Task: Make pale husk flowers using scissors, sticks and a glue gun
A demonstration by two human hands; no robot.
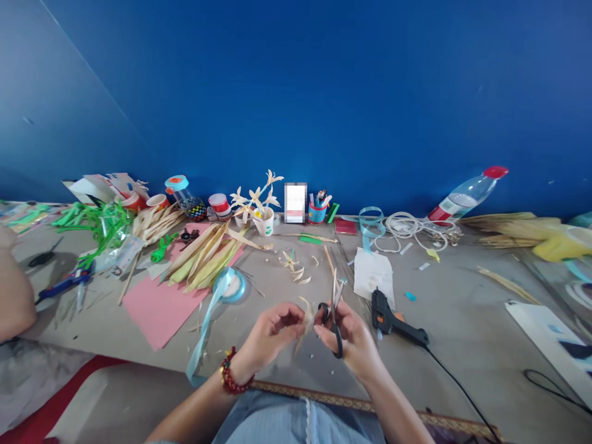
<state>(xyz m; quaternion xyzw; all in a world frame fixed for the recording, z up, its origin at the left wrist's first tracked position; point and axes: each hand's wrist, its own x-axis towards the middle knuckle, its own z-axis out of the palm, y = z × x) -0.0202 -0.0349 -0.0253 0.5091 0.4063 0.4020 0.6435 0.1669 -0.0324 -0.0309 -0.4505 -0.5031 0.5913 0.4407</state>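
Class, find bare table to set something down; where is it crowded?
Barest: the grey tabletop between the black glue gun and white panel. Crowded: left, with green bundles, corn husks and pink paper; also along the blue wall.

A counter (448,296) carries a pink paper sheet (160,311) partly under corn husks (197,254), a blue ribbon spool (235,287), curled husk pieces (298,274), a white paper sheet (368,271), a black glue gun (402,327), a coiled cable (401,214), a white cup (265,226), a pen cup (317,214) and a tilted plastic bottle (462,200)
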